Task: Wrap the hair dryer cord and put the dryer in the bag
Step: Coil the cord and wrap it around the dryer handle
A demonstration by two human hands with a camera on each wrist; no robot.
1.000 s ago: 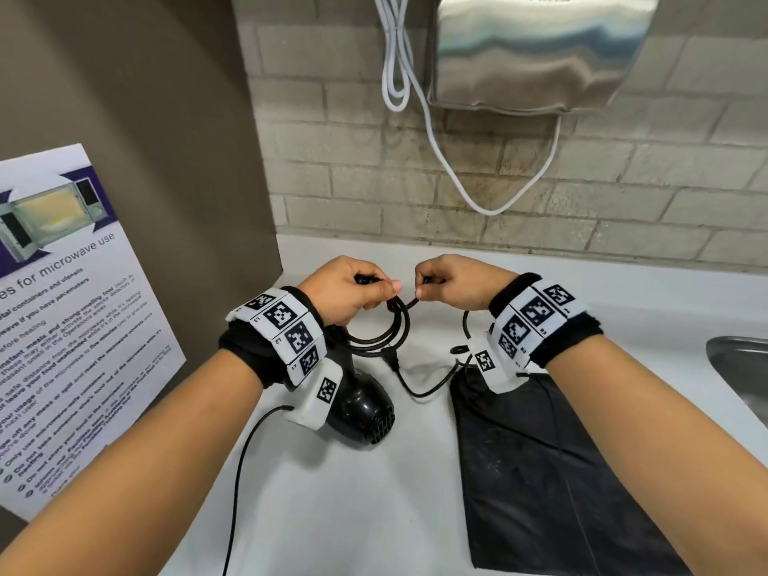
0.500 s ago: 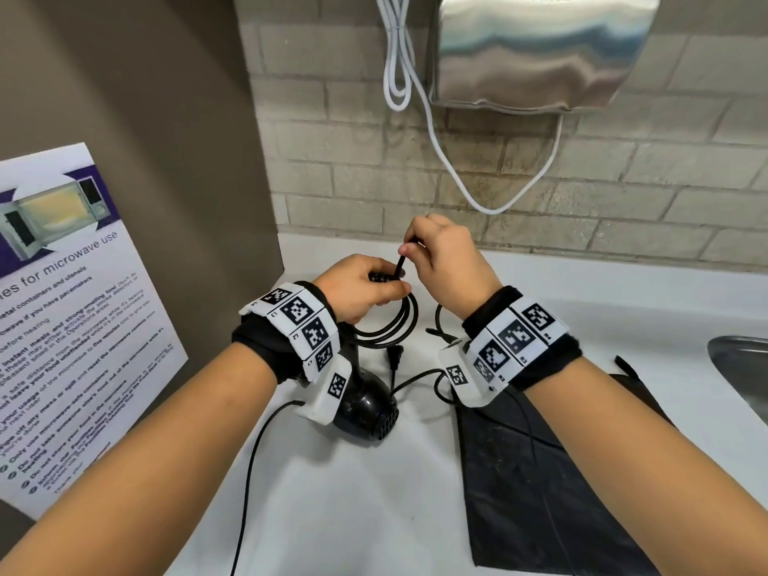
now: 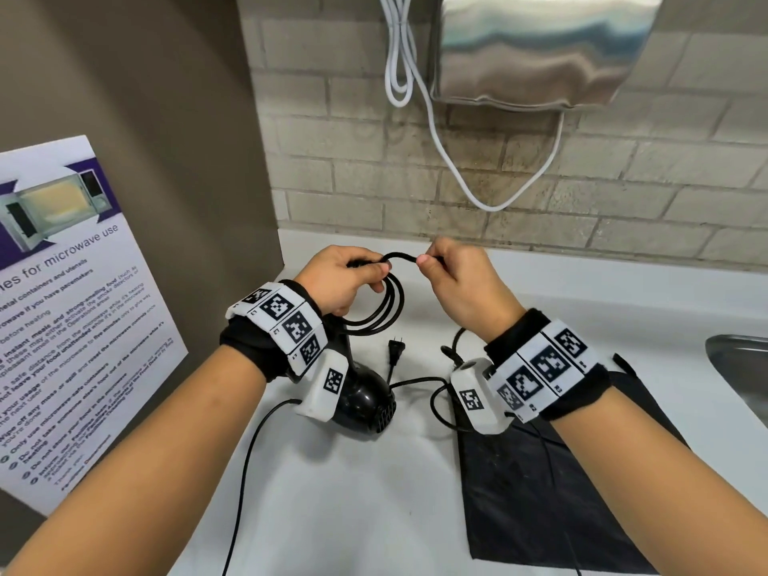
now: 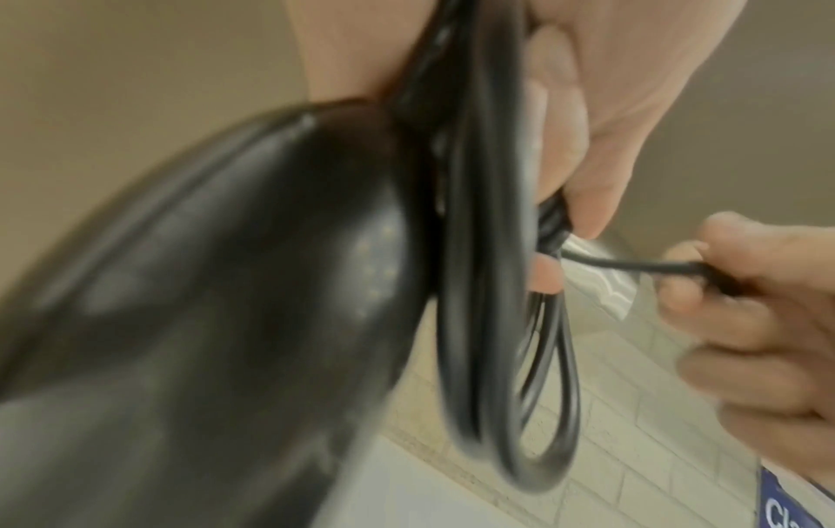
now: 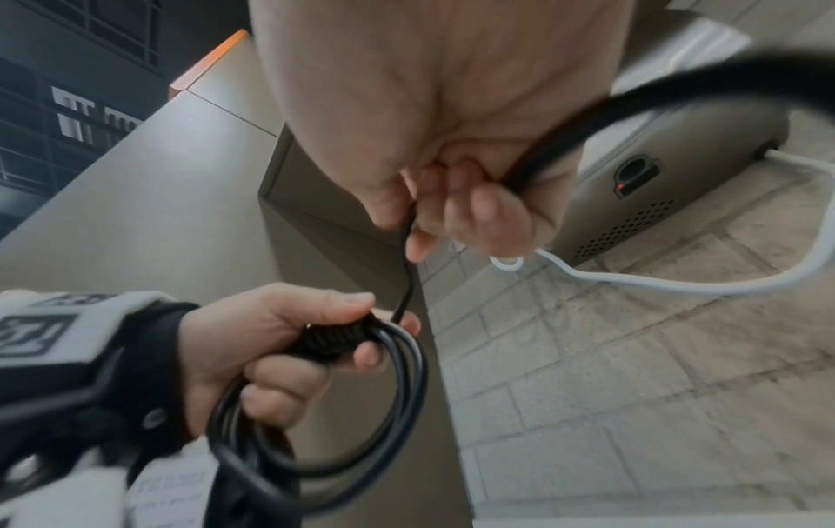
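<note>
Above the white surface (image 3: pixel 374 513) we hold the dryer (image 3: pixel 365 403) up by its handle, with the loops of cord (image 3: pixel 384 309) bunched in our left hand (image 3: pixel 340 284). Its fingers (image 5: pixel 289 382) curl tight round the handle top and the loops. Our right hand (image 3: pixel 461 284) pinches the next bit of cord just beside the left hand, so a short arch of cord joins the two. The rest trails down to the surface, and the plug (image 3: pixel 395 351) lies there, near the dryer. The bag (image 3: pixel 561 484) lies flat to the right, and some loose cord lies over its top edge. To wrap well, we should lay each new loop the same size as the ones we hold and tuck it under the left thumb so nothing slips. We think it best to let the cord slide through the right fingers (image 5: pixel 488 210), so it does not twist or snag on the bag. Only a little cord is left, so the plug should come up soon.
</note>
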